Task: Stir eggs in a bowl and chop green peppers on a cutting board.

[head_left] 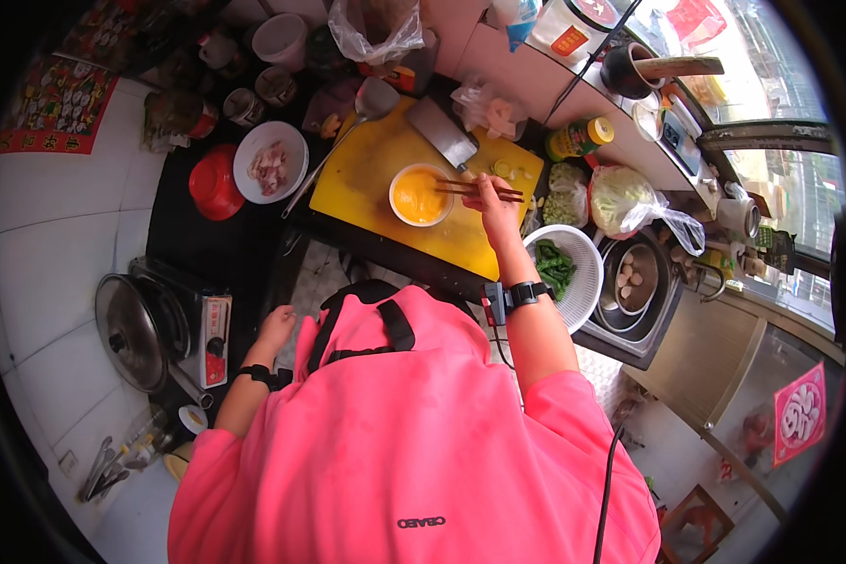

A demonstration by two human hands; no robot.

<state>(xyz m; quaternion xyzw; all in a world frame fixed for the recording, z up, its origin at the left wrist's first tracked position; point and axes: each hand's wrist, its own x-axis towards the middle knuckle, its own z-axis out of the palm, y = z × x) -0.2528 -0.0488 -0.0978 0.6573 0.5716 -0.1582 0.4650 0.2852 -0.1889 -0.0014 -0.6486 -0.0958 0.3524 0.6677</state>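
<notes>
My right hand [491, 200] grips a pair of wooden chopsticks [465, 189], with their tips reaching into a small white bowl [393, 201]. Yellow beaten egg [420, 195] lies in that bowl, which rests on a yellow cutting board [349, 187]. Behind the bowl, a cleaver [445, 134] lies flat with its handle towards my right hand. My left hand [277, 326] hangs beside the counter's edge, loosely curled, and nothing shows in it; its fingers are too small to make out clearly.
Left of the board are a metal spatula [376, 99], a white bowl of raw meat [268, 168] and a red bowl [215, 182]. A lidded wok [130, 338] sits farther left. Right are a white colander [584, 282] with green peppers [554, 269] and a sink [659, 310] holding basins.
</notes>
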